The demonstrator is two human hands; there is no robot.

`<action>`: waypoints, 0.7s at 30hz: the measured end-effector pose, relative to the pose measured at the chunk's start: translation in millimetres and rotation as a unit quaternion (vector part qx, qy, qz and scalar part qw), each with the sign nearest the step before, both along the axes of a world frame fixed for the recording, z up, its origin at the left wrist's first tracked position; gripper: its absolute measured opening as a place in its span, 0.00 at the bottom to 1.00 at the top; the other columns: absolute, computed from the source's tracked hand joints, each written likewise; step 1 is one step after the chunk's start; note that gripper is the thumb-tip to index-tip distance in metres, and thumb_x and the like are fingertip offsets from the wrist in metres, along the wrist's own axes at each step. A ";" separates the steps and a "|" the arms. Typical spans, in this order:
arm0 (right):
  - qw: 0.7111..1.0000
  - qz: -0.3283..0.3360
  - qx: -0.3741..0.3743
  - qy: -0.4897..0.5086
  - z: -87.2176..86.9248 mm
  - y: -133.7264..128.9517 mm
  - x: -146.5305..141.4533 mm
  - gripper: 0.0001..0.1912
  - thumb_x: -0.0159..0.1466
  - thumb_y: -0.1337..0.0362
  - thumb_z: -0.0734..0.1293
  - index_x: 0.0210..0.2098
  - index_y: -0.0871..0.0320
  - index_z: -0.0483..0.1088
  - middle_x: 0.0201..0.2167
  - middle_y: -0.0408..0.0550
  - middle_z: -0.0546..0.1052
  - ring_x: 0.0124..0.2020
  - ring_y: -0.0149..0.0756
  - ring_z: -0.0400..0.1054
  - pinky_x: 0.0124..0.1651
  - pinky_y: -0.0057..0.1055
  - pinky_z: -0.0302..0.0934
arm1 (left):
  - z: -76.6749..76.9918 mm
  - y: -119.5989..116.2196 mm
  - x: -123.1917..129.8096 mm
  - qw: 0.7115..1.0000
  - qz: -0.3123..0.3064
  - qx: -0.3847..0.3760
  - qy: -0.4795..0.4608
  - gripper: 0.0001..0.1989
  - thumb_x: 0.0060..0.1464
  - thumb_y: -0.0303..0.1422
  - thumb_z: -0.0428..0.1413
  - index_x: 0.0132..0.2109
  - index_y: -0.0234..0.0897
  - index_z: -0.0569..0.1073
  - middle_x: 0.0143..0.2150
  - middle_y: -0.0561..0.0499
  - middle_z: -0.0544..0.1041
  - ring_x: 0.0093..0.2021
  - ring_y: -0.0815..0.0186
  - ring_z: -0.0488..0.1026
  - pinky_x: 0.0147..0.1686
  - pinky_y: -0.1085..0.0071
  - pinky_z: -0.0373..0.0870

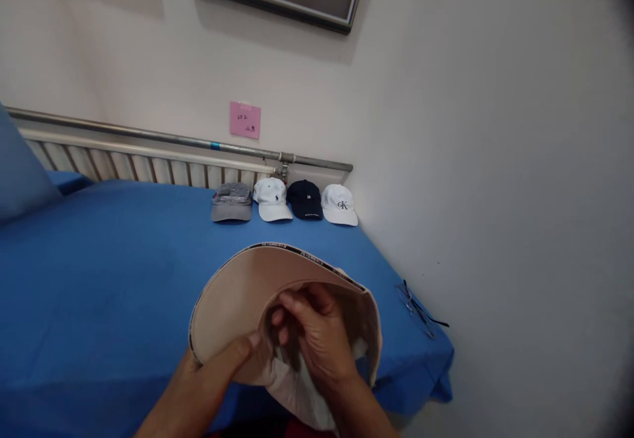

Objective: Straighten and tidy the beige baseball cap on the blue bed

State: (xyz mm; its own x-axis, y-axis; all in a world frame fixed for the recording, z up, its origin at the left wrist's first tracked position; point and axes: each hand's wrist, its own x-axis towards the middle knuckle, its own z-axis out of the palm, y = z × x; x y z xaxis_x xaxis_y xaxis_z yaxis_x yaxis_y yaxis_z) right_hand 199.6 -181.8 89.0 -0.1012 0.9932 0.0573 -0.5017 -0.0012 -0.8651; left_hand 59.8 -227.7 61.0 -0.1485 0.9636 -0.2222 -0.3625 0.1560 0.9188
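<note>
A beige cap [232, 292] with black lettered trim along its brim is held up at the lower middle, its underside and inside facing me. My left hand [212, 372] grips the brim at its lower left, thumb on the underside and the other fingers hidden behind. My right hand [317, 339] reaches into the crown, its fingers curled at the inner band near the brim; the band partly hides the fingertips.
On the blue-covered surface [123, 279], a grey cap [232, 203], a white cap [273, 200], a dark cap [304, 199] and another white cap [339, 205] stand in a row by the wall. Eyeglasses [420, 311] lie at the right edge. A radiator [148, 164] runs behind.
</note>
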 end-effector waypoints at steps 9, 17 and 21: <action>1.000 0.009 -0.004 -0.029 -4.7 6.7 -0.2 0.13 0.52 0.59 0.74 0.31 0.61 0.71 0.18 0.41 0.74 0.15 0.25 0.65 0.13 0.17 0.56 | 11.3 1.0 5.4 1.000 -0.015 -0.007 0.004 0.27 0.37 0.40 0.68 0.47 0.35 0.79 0.45 0.42 0.81 0.47 0.48 0.76 0.43 0.61 0.75; 0.997 0.007 -0.029 -0.069 -13.1 13.2 -3.5 0.14 0.52 0.58 0.73 0.30 0.61 0.70 0.18 0.40 0.73 0.15 0.25 0.64 0.13 0.17 0.56 | 11.6 9.0 4.9 0.996 -0.051 -0.010 -0.075 0.22 0.41 0.37 0.67 0.46 0.36 0.79 0.45 0.45 0.81 0.46 0.54 0.76 0.46 0.64 0.73; 0.996 0.008 -0.041 -0.075 -15.1 15.0 -3.9 0.13 0.51 0.59 0.73 0.30 0.60 0.69 0.21 0.40 0.73 0.18 0.27 0.67 0.13 0.18 0.56 | 12.5 11.8 6.4 0.995 -0.037 -0.030 -0.088 0.16 0.40 0.34 0.67 0.38 0.33 0.80 0.39 0.45 0.82 0.38 0.58 0.77 0.41 0.68 0.74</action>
